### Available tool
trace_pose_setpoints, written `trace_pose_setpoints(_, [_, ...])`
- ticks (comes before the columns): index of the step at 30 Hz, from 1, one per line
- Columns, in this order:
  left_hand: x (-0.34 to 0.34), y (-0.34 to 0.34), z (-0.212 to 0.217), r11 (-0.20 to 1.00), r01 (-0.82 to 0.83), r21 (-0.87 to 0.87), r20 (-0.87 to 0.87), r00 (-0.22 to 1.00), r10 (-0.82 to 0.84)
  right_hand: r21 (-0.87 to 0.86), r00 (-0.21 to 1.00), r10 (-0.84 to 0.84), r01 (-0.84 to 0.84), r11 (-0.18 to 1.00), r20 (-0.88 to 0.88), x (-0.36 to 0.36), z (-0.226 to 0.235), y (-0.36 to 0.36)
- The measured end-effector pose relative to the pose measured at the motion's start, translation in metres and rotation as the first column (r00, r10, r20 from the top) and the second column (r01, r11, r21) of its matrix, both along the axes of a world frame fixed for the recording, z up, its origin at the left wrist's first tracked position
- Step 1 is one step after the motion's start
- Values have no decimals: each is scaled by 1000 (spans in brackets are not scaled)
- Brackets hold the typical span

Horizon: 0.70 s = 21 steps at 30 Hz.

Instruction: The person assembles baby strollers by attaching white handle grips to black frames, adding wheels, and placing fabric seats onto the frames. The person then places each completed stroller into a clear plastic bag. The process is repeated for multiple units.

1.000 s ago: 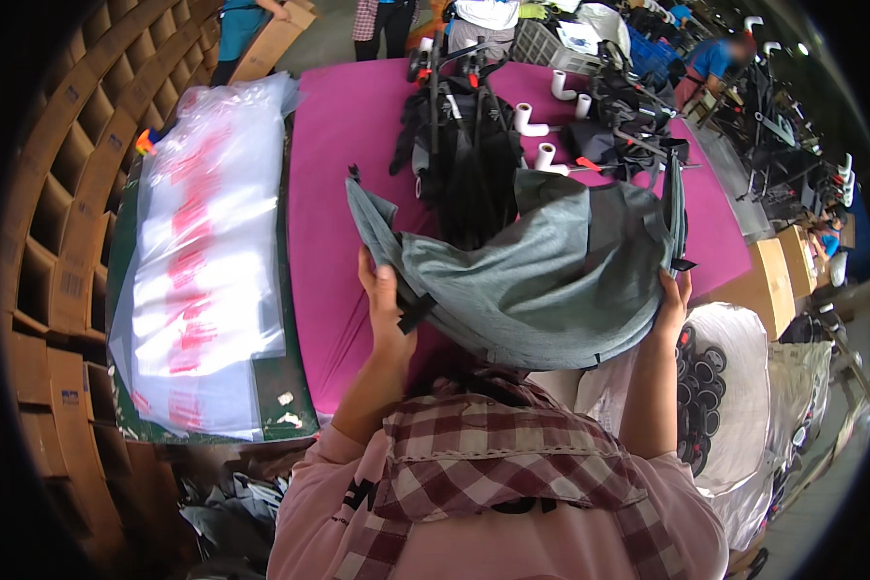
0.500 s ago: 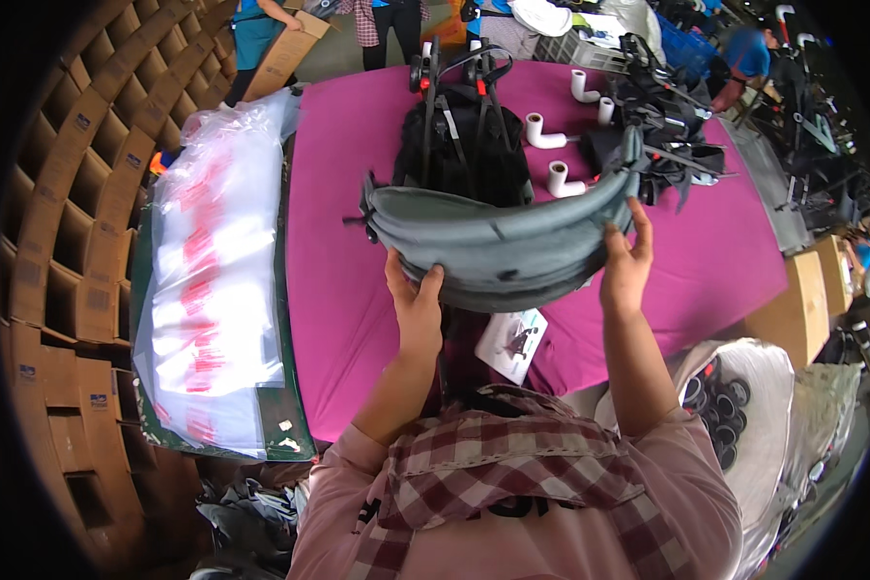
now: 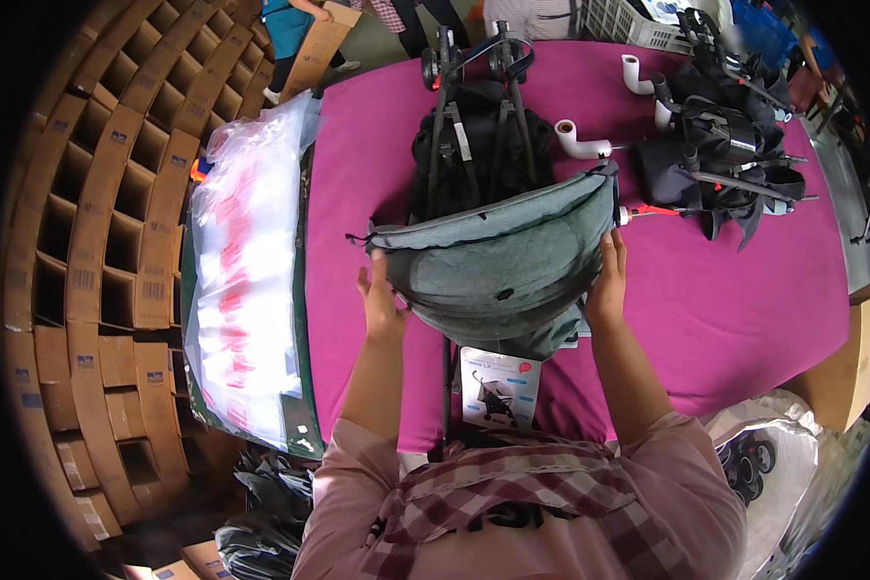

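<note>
The hood (image 3: pixel 469 271) has tipped! Left hand (image 3: pixel 385 311) and right hand (image 3: pixel 606 293) hold its sides; we'd guess light, floppy, best gripped there.

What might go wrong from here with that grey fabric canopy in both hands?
The left hand and right hand are at the sides of the grey canopy, so its middle might sag or fold.

Its right end looks close to the red piece on the table, and could catch there.

Its lower edge appears right by the printed card, and might push or crease it if lowered.
</note>
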State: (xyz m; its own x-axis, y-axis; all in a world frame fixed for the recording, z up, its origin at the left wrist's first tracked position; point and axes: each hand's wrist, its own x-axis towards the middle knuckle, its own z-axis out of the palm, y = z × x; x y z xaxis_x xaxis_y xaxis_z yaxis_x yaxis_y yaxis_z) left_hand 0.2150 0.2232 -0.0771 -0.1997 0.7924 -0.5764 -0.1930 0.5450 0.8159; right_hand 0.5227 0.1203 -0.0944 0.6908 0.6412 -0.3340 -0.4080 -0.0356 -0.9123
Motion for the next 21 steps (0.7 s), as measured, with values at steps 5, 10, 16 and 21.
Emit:
trace_pose_setpoints(5, [4, 13, -59, 998, -65, -20, -81, 995, 64, -98, 942, 58, -27, 995, 331, -14, -20, 4])
trace_pose_setpoints(10, [-22, -28, -104, 1000, 18, -11, -58, 998, -19, -160, 927, 21, 42, 986, 373, -30, -25, -9])
trace_pose_setpoints(16, [-6, -66, -55, 832, 53, 552, 17, 997, -74, 138, 845, -91, 21, 990, 527, -46, 19, -25])
trace_pose_setpoints(21, [-20, -40, 29, 524, 329, 786, -331, 939, -94, 383, 717, -156, -166, 909, 680, -46, 15, -49])
